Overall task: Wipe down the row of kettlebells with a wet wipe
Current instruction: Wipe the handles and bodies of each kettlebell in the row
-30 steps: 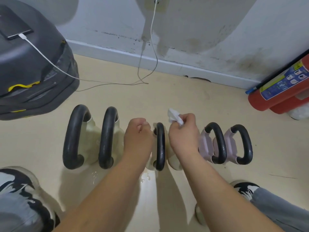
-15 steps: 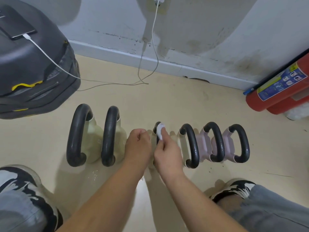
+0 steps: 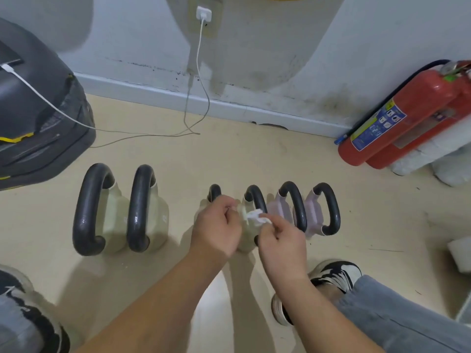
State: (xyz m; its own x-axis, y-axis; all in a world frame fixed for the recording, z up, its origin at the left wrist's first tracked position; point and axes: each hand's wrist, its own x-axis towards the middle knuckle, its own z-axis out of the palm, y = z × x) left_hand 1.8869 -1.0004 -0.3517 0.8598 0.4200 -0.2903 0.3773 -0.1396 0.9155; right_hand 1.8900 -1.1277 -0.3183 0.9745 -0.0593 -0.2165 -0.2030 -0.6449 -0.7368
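My left grip and right grip both pinch the wet wipe over the row of kettlebells, which stands on the beige floor before a stained white wall. A fire extinguisher is at far right.

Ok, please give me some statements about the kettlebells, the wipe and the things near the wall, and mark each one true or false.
1. Six kettlebells stand in the row. True.
2. The wet wipe lies on the floor. False: the left hand and the right hand pinch it over a middle kettlebell.
3. The two right-end kettlebells have pink bodies. True.
4. The fire extinguisher is left of the row. False: it is to the right, by the wall.
5. A charger is plugged into the wall. True.
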